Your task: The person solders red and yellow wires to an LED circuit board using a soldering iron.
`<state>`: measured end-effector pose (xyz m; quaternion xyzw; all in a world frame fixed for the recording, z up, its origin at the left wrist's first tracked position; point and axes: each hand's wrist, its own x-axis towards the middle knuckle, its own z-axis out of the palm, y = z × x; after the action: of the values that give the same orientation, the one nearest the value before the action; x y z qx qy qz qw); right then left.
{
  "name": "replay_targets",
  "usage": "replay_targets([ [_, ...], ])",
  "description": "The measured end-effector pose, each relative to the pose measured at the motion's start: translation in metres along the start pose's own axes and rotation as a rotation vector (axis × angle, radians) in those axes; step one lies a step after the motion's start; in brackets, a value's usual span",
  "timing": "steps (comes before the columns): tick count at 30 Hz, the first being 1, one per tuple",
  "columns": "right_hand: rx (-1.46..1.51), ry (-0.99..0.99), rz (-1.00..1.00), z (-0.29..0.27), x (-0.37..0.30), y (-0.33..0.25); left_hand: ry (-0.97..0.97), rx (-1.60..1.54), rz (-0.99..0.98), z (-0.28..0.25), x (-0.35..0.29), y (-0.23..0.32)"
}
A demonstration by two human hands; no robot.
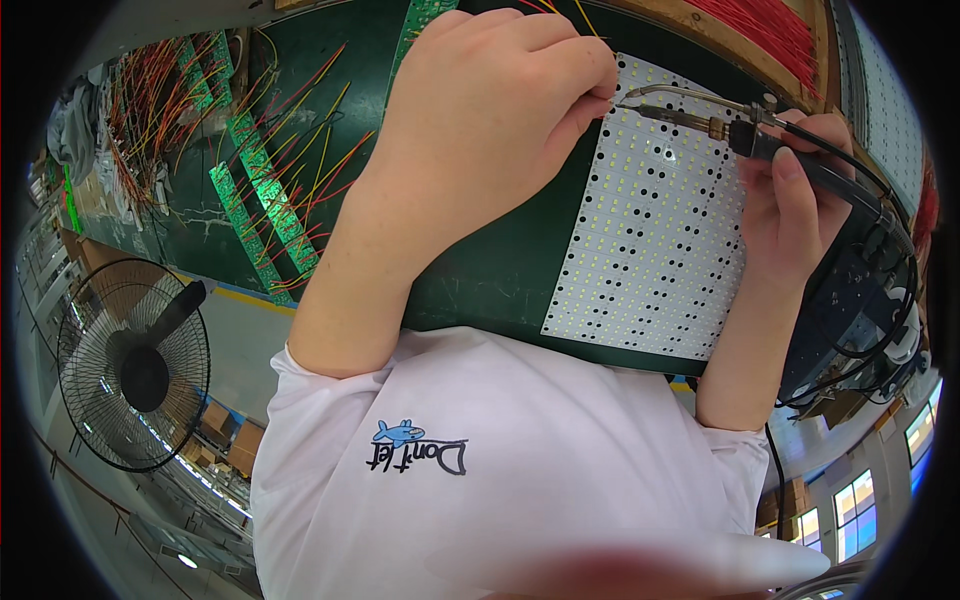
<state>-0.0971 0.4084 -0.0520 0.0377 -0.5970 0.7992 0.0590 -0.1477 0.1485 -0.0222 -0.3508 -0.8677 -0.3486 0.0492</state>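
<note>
My right hand (795, 205) is wrapped round a soldering iron (755, 140) with a black handle and a thin curved metal tube running above its barrel. The iron points left, its tip at the upper left edge of a white LED board (650, 230) with rows of small yellowish chips and black dots. Close to that tip, my left hand (500, 110) is closed in a pinch; what lies between its fingers is hidden. Red and yellow wires (590, 15) show just beyond the left hand. Part of a green circuit board (425, 15) sticks out behind it.
Green circuit boards (265, 185) with red and yellow wires lie on the dark green table (470, 280) at left, beside a wire bundle (150, 110). Red wires (770, 35) fill a wooden-edged tray at the far right. A black cable (890, 200) trails from the iron. A fan (135, 365) stands lower left.
</note>
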Motion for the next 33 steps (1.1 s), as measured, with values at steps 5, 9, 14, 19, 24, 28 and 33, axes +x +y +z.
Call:
replay_targets([
  [5,-0.022,0.005,0.007,0.001,-0.001,-0.001,-0.006,0.036,-0.016,-0.002,-0.002,0.001],
  [9,-0.025,-0.001,0.012,0.002,-0.001,-0.001,-0.077,0.086,-0.042,-0.002,-0.001,0.004],
  [14,-0.044,-0.016,0.005,0.001,-0.001,-0.001,-0.079,0.061,-0.043,-0.001,0.0,0.004],
  [19,-0.052,-0.029,-0.006,0.0,-0.001,-0.001,-0.085,0.04,-0.05,0.0,-0.001,0.003],
  [24,0.006,0.068,-0.012,-0.001,-0.001,-0.002,-0.082,0.027,-0.055,-0.001,-0.001,0.003],
  [28,0.005,0.08,-0.042,-0.002,0.0,0.001,-0.067,0.023,-0.04,-0.002,-0.002,0.002],
  [33,0.016,0.086,-0.019,-0.004,-0.001,0.001,0.149,-0.092,0.05,0.0,-0.006,-0.004],
])
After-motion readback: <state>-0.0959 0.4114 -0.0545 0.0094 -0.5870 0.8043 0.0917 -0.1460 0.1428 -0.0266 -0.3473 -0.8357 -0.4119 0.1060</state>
